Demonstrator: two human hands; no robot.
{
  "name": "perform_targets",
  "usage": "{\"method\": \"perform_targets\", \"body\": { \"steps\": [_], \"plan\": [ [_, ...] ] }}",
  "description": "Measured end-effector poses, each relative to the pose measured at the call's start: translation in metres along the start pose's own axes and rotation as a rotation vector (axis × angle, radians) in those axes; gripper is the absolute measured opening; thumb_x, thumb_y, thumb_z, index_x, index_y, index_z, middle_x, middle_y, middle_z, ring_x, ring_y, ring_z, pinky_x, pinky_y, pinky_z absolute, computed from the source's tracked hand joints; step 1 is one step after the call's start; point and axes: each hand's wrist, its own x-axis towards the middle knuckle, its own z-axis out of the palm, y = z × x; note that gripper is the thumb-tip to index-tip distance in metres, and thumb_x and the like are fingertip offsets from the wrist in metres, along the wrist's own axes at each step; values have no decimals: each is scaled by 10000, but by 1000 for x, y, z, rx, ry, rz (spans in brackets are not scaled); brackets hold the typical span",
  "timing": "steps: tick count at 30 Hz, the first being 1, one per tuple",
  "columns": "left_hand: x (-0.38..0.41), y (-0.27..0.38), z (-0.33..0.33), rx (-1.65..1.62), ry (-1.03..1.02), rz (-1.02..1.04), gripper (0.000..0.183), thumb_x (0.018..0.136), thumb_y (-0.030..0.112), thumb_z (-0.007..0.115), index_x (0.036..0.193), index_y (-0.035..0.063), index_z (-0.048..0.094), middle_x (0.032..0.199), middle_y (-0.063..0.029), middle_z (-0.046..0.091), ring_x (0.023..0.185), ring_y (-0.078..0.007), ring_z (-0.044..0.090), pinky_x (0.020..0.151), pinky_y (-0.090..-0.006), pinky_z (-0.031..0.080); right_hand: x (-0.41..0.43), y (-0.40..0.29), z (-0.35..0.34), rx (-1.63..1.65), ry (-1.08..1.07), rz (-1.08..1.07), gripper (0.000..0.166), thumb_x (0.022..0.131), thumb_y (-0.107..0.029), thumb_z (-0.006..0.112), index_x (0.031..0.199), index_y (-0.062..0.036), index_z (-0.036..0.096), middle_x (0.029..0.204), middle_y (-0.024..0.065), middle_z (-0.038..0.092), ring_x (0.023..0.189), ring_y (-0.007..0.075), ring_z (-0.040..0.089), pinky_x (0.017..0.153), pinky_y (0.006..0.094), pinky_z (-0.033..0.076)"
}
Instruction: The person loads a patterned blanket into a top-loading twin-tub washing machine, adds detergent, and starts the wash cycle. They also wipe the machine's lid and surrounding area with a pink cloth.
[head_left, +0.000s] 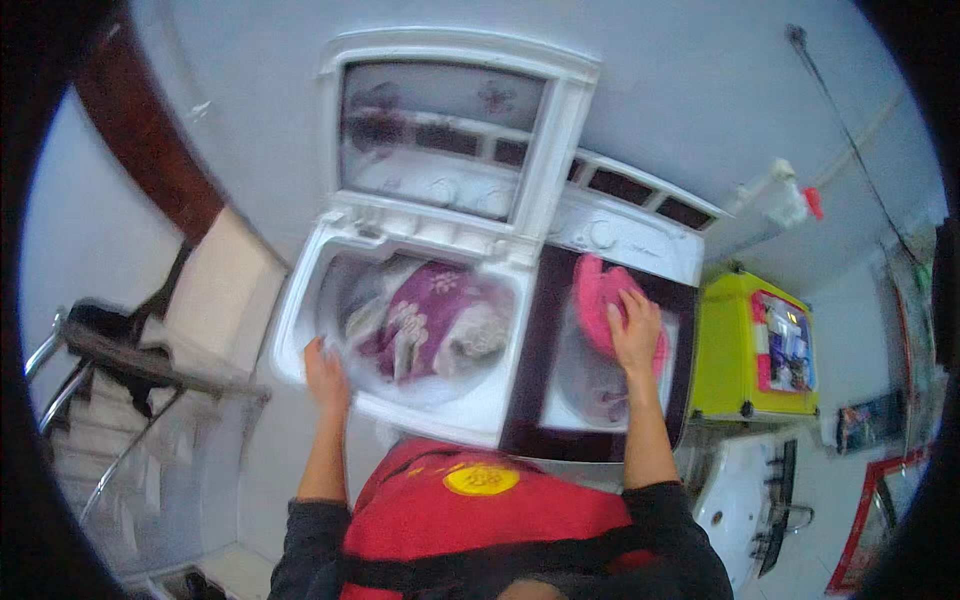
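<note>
A white twin-tub washing machine (427, 420) stands before me, its left lid (465, 214) raised. Purple and whitish patterned cloth (427, 315) lies in the left tub. My left hand (325, 371) rests at or just above that tub's front left rim, with no object seen in it. Over the dark-framed lid on the right side, my right hand (636, 330) is on a bright pink cloth (596, 307); its fingers bend over the cloth, but blur hides whether they grip it.
A yellow-green cabinet (724, 345) stands right of the machine, with a white washbasin (727, 502) nearer me. A folding rack with metal legs (112, 345) is at the left. A wall rises behind the machine.
</note>
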Motion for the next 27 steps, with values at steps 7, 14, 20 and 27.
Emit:
{"method": "perform_targets", "body": {
  "steps": [7, 14, 20, 27],
  "plan": [
    [0, -17, 0, 106, -40, -38, 293, 902, 126, 491, 1154, -23, 507, 1134, -166, 549, 1052, -312, 535, 908, -372, 418, 151, 72, -160, -194, 814, -92, 397, 866, -261, 570, 1177, -16, 540, 1261, 192, 476, 1170, 361, 441, 992, 468, 330],
    [3, 2, -7, 66, -73, 22, 298, 865, 88, 504, 1143, -18, 521, 1097, -166, 561, 1040, -312, 535, 916, -374, 401, 231, 175, -213, -598, 505, 71, 405, 873, -285, 545, 1172, -11, 539, 1178, 213, 538, 1094, 363, 510, 920, 450, 415],
    [1, 2, -5, 156, 11, 90, 238, 856, 108, 536, 1074, 15, 546, 1038, -147, 570, 966, -314, 553, 850, -381, 431, 261, 169, -209, -849, 501, 267, 473, 849, -417, 529, 1143, -53, 597, 1069, 181, 621, 979, 328, 591, 798, 455, 486],
    [0, 8, -13, 221, 5, 60, 232, 837, 88, 532, 1057, 15, 541, 996, -146, 569, 936, -318, 559, 817, -398, 441, 294, 247, -217, 332, 530, 277, 391, 871, -363, 558, 1002, -11, 665, 926, 105, 653, 829, 218, 587, 751, 317, 453]
  ]
}}
